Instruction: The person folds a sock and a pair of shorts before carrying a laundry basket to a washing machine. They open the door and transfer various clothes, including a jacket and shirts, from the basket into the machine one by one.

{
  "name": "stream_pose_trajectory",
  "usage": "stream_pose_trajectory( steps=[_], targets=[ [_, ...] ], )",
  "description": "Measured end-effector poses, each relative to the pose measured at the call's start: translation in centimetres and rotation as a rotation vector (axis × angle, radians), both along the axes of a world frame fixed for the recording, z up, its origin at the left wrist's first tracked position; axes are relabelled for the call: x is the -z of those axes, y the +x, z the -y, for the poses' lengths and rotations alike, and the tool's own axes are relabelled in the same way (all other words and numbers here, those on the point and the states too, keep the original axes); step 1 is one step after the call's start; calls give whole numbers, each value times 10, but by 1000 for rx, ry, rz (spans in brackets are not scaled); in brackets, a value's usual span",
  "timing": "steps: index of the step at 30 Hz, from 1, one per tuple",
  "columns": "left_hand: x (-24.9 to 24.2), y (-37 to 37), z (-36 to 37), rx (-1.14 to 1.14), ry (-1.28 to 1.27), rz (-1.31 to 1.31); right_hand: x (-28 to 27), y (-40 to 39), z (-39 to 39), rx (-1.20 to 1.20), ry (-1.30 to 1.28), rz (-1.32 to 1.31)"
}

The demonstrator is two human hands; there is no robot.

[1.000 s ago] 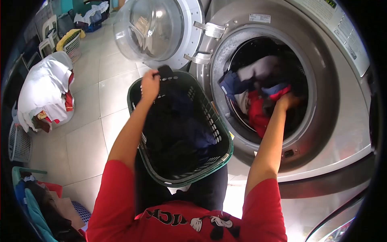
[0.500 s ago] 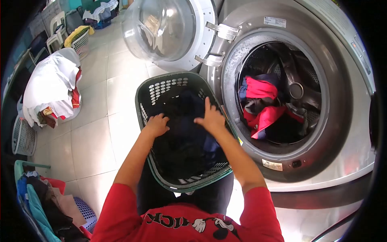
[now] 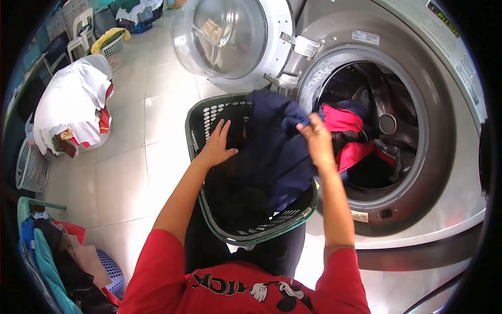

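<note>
A dark green laundry basket [image 3: 201,123] sits on my lap in front of the open front-loading washing machine [image 3: 444,131]. My right hand [image 3: 315,137] grips a dark navy garment [image 3: 277,152] and holds it up over the basket's right side, near the drum opening. My left hand [image 3: 217,145] rests fingers apart on dark clothes inside the basket, touching the garment's left edge. Red and dark clothes [image 3: 345,131] lie in the drum. The round glass door [image 3: 225,34] stands swung open to the left.
A white basket heaped with white and red laundry [image 3: 70,110] stands on the tiled floor at left. More baskets with clothes [image 3: 47,251] sit at lower left, and a yellow-topped basket [image 3: 111,44] and chairs further back.
My right hand came out of the drum, dipped into the basket beside the left, then rose with the navy garment toward the machine. My left hand let go of the basket rim.
</note>
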State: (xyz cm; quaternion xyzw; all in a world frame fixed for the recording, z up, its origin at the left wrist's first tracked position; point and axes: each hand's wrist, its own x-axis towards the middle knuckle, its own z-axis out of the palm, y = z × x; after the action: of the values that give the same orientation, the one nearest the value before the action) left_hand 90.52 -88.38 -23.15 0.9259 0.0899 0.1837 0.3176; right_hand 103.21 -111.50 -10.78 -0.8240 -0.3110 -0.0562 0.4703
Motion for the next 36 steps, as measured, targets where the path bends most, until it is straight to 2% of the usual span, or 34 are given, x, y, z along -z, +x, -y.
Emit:
stream_pose_trajectory(
  steps=[3, 6, 8, 9, 11, 12, 13, 15, 16, 17, 18, 20, 21, 22, 23, 25, 26, 28, 29, 31, 32, 33, 34, 35, 36],
  targets=[
    [-11, -1, 3, 70, -93, 84, -84, -21, 21, -72, 164, -37],
    [-6, 3, -3, 81, -188, 68, -151, -33, 40, -85, 299, 143],
    [3, 8, -8, 264, -283, -31, -189, -36, 51, -91, 403, 149],
    [2, 9, -8, 274, -282, -29, -205, -37, 55, -85, 455, 108],
    [-3, 11, -5, 249, -215, 7, -225, -41, 57, -107, 481, 117],
    [-7, 12, -3, 209, -374, 13, -227, -41, 54, -215, 500, 183],
    [-11, 17, -1, 215, -369, 23, -229, -26, 60, -293, 373, 261],
    [-32, 21, 7, 134, -657, 245, -236, -17, 67, -303, 254, 331],
    [-46, 21, 6, 179, -787, 217, -241, -14, 71, -262, 327, 356],
    [-68, 16, 11, 179, -787, 223, -244, -12, 74, -221, 397, 377],
    [-90, 11, 18, 220, -874, 289, -242, -10, 71, -231, 454, 404],
    [-108, 11, 32, 264, -961, 358, -233, -10, 60, -132, 332, 555],
    [-112, 13, 38, 307, -625, 320, -226, -15, 50, -88, 254, 634],
    [-114, 16, 43, 345, -286, 276, -219, -25, 42, -177, 265, 597],
    [-109, 19, 50, 256, -182, 290, -214, -28, 37, -151, 268, 620],
    [-105, 26, 36, 59, -187, -106, -209, -27, 36, 11, 237, 783],
    [-94, 33, 22, 59, -189, -114, -207, -24, 39, 84, 241, 825],
    [-59, 45, -5, 259, -697, -307, -198, -12, 48, 261, 170, 934],
    [-50, 44, -7, 260, -698, -313, -189, -2, 49, 299, 174, 990],
    [-37, 38, -1, 258, -577, -10, -168, 5, 51, 431, 44, 859],
    [-69, 20, 22, 283, -801, -101, -152, 22, 54, 408, 45, 915],
    [-50, 30, 28, 379, -836, -115, -135, 30, 56, 440, 3, 846],
    [-46, 31, 40, 386, -742, -194, -120, 39, 58, 414, -17, 996],
    [-42, 31, 55, 391, -647, -267, -108, 32, 56, 502, -141, 829],
    [-30, 34, 69, 401, -614, -312, -87, 39, 59, 515, -153, 834]
  ],
)
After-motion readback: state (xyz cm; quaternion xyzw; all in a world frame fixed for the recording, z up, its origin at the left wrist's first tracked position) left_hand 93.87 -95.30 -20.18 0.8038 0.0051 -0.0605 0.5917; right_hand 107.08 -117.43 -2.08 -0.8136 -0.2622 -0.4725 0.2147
